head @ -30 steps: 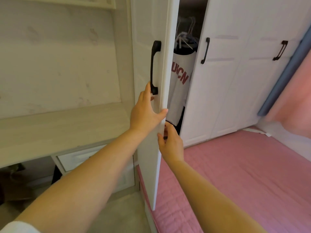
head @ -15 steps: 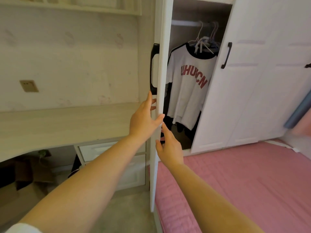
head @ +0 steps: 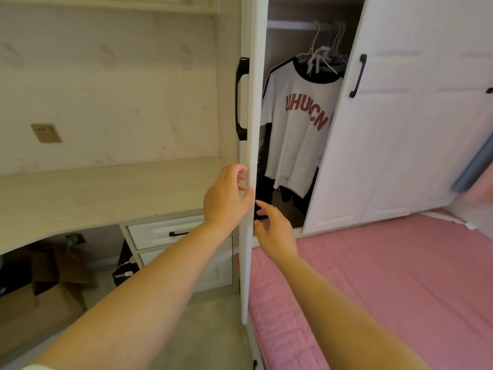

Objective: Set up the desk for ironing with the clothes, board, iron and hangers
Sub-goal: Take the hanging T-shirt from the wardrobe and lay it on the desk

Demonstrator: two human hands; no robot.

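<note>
Clothes hang inside the open wardrobe, beyond both hands: a white T-shirt (head: 296,121) with red lettering and a dark collar, on one of several hangers (head: 324,56) bunched on the rail (head: 290,24). The left hand (head: 226,197) rests against the outer face of the wardrobe door (head: 252,102), its fingers loosely bent around the door's edge below the black handle (head: 241,98). The right hand (head: 273,228) hovers just inside that edge, fingers spread and relaxed, holding nothing. The door stands edge-on between the two hands, and the T-shirt hangs above and beyond the right hand, well apart from it. Darker garments show under the shirt's hem. To the right, a closed white door (head: 400,129) partly hides the hangers. A pink quilted mattress (head: 386,276) lies below the right forearm. On the left, the pale wooden desk (head: 93,193) has white drawers (head: 170,233) under it and cardboard boxes (head: 48,295) on the floor.
</note>
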